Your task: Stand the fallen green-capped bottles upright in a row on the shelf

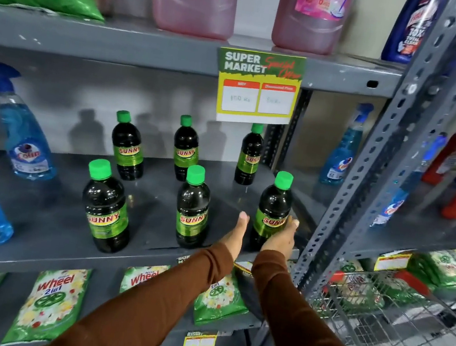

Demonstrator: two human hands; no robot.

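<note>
Six dark bottles with green caps and green "Sunny" labels stand upright on the grey shelf [47, 220] in two rows of three. The back row holds the back left bottle [128, 147], the back middle bottle [184, 149] and the back right bottle [249, 155]. The front left bottle [106, 208] and the front middle bottle [193, 206] stand near the shelf edge. My right hand [282, 236] grips the lower right side of the front right bottle [274, 202]. Just left of that bottle, my left hand [234, 232] is open with the thumb up, a small gap from it.
Blue spray bottles [28, 139] stand at the shelf's left end. A yellow price sign [258, 86] hangs from the shelf above, under pink jugs [195, 1]. A perforated steel post [366, 177] rises at the right. A wire basket [391, 313] sits lower right, and detergent packs [50, 303] lie on the shelf below.
</note>
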